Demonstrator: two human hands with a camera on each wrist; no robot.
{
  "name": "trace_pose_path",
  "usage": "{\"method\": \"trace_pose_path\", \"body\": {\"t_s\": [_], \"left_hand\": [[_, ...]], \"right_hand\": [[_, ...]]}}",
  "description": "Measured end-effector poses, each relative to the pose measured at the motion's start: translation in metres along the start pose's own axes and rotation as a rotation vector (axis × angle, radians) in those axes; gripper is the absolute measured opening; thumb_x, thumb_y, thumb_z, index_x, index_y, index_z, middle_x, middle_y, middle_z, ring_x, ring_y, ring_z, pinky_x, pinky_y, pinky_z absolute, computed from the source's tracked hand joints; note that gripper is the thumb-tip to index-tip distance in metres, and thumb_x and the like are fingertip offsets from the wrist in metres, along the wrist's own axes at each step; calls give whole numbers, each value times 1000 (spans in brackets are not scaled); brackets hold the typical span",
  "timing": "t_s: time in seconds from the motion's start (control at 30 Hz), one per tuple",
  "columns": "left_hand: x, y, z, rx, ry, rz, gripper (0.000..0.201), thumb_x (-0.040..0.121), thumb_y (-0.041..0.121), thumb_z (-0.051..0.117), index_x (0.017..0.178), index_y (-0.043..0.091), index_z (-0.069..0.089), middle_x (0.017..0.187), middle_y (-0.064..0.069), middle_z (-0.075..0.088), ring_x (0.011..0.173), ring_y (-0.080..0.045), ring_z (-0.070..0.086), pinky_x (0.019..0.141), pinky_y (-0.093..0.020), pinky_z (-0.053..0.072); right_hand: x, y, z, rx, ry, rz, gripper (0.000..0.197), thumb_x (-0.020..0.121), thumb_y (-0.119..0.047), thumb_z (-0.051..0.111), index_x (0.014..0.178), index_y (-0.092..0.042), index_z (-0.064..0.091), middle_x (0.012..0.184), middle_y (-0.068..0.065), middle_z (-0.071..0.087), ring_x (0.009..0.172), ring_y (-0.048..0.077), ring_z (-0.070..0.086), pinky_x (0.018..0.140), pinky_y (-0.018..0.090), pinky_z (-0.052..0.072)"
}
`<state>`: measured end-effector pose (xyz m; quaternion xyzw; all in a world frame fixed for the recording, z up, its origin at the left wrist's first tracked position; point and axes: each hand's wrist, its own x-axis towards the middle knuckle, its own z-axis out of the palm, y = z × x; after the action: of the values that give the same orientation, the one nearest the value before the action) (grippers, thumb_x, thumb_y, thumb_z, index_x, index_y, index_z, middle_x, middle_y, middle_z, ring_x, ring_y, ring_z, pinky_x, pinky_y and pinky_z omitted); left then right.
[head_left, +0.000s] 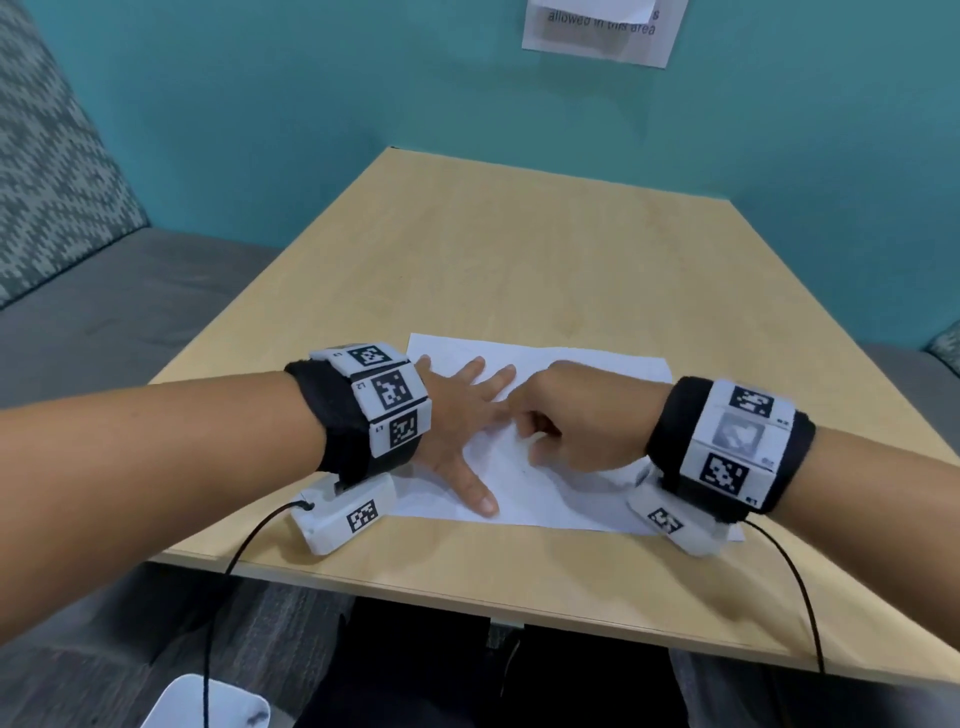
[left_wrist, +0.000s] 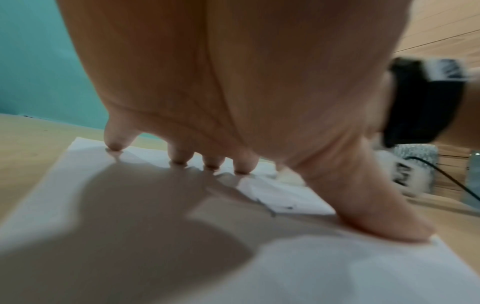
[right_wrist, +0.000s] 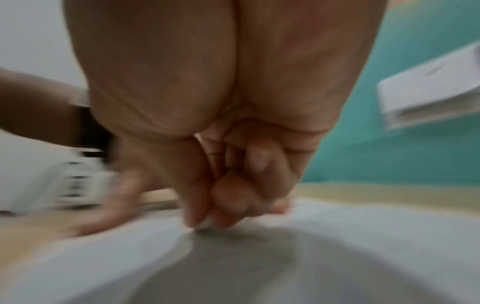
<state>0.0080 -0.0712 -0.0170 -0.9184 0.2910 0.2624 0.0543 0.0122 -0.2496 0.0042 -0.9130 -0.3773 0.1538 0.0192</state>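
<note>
— What is closest to me?
— Your two arms. Each wears a black band (head_left: 374, 410) with white tags. A thin black cord (head_left: 244, 540) hangs from the left one, over the near edge of the tabletop (head_left: 467, 587).

— What is my left hand doing?
— Your left hand (head_left: 457, 410) lies flat on the paper (head_left: 571, 499), palm down, with its fingers straight and spread wide. It holds nothing. From the wrist, the fingertips (left_wrist: 179, 158) and the thumb (left_wrist: 384, 216) press on the sheet.

— And my right hand?
— Your right hand (head_left: 576, 415) is just beside the left one, and it is on the paper too. Its fingers are curled in. The tips of the thumb and one finger meet and touch the sheet. That view is blurry, so I cannot tell if they pinch anything.

— Where is the paper?
— It is white. It lies flat on the tabletop, close to your edge, under both hands.

— What is past it?
— More tabletop, then the blue-green wall (head_left: 311, 104) with a white sign (head_left: 602, 31) stuck on it. A gray couch (head_left: 52, 182) stands off to your left.
</note>
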Motion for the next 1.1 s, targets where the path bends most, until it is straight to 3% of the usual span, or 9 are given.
{"method": "trace_pose_path", "body": {"t_s": [0.07, 0.27, 0.4, 0.47, 0.57, 0.77, 0.87, 1.03, 1.1], "left_hand": [[0, -2, 1, -33, 4, 30, 104, 70, 77, 67, 150, 54, 5, 162, 5, -29, 150, -29, -24, 112, -74, 0], [0, -3, 1, -9, -5, 0, 118, 70, 78, 67, 152, 49, -12, 161, 8, -31, 149, -23, -27, 115, -70, -1], [-3, -5, 0, -29, -34, 16, 121, 70, 75, 69, 154, 46, -13, 160, 10, -33, 148, -21, -29, 117, -65, -5], [-7, -5, 1, -43, -41, 14, 125, 69, 76, 70, 153, 45, -17, 159, 11, -34, 147, -18, -30, 116, -62, -7], [-21, -8, 5, -53, -81, -2, 128, 69, 80, 66, 151, 43, -25, 156, 15, -38, 144, -13, -35, 119, -60, -9], [-49, -8, 15, -55, -138, -19, 124, 69, 85, 59, 151, 43, -24, 154, 20, -37, 141, -6, -37, 118, -56, -15], [-56, -3, 9, -65, -105, -38, 119, 73, 84, 55, 153, 40, -21, 158, 19, -31, 144, -7, -33, 119, -53, -16], [-42, -11, -18, -41, 40, -112, 116, 78, 80, 53, 157, 30, -14, 164, 13, -21, 150, -11, -20, 121, -55, -5], [-31, -15, -25, -29, 68, -133, 113, 80, 78, 54, 159, 28, -10, 165, 10, -18, 152, -13, -16, 121, -56, -2]], "right_hand": [[-5, -16, 8, 34, -60, -75, 34, 82, -14, 62, 65, -34, 39, 64, -9, 48, 59, 6, 43, 55, 22, 32], [-8, 0, -3, -2, 35, 22, 37, 82, -14, 59, 62, -32, 35, 60, -13, 42, 56, 2, 38, 61, 27, 34], [-24, -24, 6, 77, -64, -118, 16, 85, -13, 59, 76, -22, 50, 61, -15, 42, 54, 2, 39, 52, 18, 30], [-27, -17, 3, 73, -16, -110, 3, 85, -14, 60, 84, -14, 58, 62, -12, 48, 57, 4, 43, 53, 18, 32], [-31, 6, -12, 71, 125, -33, 9, 84, -19, 62, 91, -13, 64, 76, -4, 63, 67, 11, 52, 63, 23, 41], [-30, 36, -25, 143, 243, 97, 10, 88, -25, 62, 93, -16, 63, 71, -10, 57, 62, 5, 49, 58, 21, 37], [-16, 36, -22, 137, 224, 127, 10, 90, -26, 61, 95, -17, 60, 68, -11, 53, 61, 3, 47, 55, 21, 34], [12, 29, -25, 139, 165, 156, 10, 91, -21, 58, 100, -16, 58, 72, -9, 57, 71, 15, 57, 65, 30, 47], [21, 25, -27, 109, 154, 149, 13, 90, -18, 58, 102, -13, 60, 69, -11, 52, 70, 14, 55, 65, 29, 46]]}}
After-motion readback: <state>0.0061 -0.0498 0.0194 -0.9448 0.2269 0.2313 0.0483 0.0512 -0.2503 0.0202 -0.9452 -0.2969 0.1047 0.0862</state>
